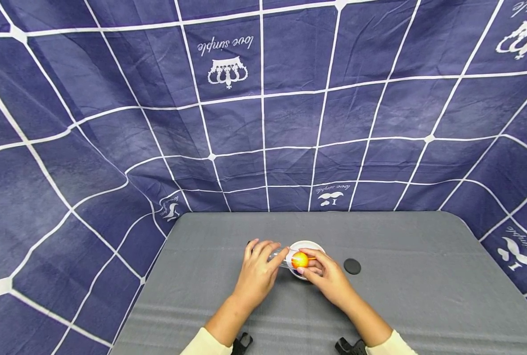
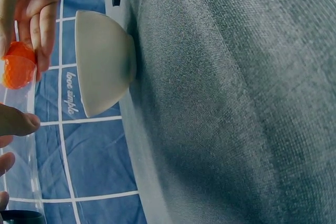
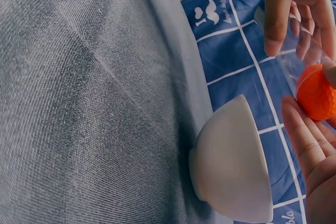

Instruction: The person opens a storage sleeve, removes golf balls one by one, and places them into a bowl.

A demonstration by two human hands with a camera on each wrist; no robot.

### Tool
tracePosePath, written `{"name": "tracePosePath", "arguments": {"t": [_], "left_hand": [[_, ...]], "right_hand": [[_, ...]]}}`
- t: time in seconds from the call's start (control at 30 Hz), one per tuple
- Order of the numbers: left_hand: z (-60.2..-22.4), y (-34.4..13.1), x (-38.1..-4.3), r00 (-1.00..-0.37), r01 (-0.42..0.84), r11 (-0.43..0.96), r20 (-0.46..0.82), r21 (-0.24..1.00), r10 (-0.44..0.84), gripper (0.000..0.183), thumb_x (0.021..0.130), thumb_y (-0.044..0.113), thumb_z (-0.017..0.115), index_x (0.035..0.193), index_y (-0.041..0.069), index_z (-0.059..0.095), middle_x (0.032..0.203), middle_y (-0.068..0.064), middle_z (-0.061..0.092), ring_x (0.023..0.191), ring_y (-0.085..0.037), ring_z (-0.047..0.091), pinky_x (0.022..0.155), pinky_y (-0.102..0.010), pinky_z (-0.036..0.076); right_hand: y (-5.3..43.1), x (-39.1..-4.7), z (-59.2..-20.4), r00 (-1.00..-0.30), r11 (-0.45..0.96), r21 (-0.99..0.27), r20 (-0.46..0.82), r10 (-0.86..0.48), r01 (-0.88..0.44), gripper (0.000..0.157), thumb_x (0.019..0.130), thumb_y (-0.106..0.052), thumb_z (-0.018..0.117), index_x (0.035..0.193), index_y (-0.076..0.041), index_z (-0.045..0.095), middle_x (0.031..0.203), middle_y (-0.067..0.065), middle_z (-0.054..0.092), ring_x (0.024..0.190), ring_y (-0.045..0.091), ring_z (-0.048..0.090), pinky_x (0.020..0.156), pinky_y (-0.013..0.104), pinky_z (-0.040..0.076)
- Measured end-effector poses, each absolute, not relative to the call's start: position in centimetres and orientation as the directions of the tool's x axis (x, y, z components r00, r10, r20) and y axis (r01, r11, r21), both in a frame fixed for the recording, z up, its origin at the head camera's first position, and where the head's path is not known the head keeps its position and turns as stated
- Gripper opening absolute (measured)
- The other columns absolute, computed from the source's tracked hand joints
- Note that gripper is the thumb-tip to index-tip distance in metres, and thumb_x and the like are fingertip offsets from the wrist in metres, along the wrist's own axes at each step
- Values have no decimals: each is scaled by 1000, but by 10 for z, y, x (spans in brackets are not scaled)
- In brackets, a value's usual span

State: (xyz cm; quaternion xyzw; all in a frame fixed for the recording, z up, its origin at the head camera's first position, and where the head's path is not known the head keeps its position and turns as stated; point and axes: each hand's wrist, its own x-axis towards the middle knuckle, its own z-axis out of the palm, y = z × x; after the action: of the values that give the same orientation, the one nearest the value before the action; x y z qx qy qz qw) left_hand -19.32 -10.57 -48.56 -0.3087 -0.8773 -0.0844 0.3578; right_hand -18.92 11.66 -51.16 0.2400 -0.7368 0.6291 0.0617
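My left hand (image 1: 259, 268) grips a clear cylindrical container (image 2: 23, 166) lying on its side in the air, its dark end (image 2: 23, 216) toward the left. At the other end, an orange ball (image 1: 300, 260) with a dimpled surface sits partly inside the mouth. My right hand (image 1: 327, 278) pinches this ball between thumb and fingers. Below both hands stands a white bowl (image 3: 233, 163), upright on the table. From above, the hands and ball hide much of the bowl's inside.
A flat black disc (image 1: 352, 266) lies on the grey table cover (image 1: 423, 276), right of the bowl. Blue cloth (image 1: 290, 123) with white lines hangs behind the table and along both sides. Black wrist mounts (image 1: 243, 342) show beneath the forearms.
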Motion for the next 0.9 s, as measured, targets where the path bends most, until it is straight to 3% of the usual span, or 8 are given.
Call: {"name": "tracePosePath", "arguments": {"t": [0.6,0.9], "left_hand": [[-491,-103,-188,-624,602,791,683,112,379,55,78,12,82,129,22,66,121,1,67,115,-21,63,104,-52,44],[-497,-103,-185,-677,576,784,673,233,298,57,76,14,85,129,18,67,120,1,67,112,-19,64,103,-45,45]], "right_hand": [[120,-188,-502,-855,92,-869,450,-259,-486,48,87,2,74,131,9,57,116,25,63,98,0,66,83,20,58],[124,-187,-499,-846,99,-854,478,-237,-511,46,86,4,74,129,10,59,117,24,61,101,1,66,86,19,57]]}}
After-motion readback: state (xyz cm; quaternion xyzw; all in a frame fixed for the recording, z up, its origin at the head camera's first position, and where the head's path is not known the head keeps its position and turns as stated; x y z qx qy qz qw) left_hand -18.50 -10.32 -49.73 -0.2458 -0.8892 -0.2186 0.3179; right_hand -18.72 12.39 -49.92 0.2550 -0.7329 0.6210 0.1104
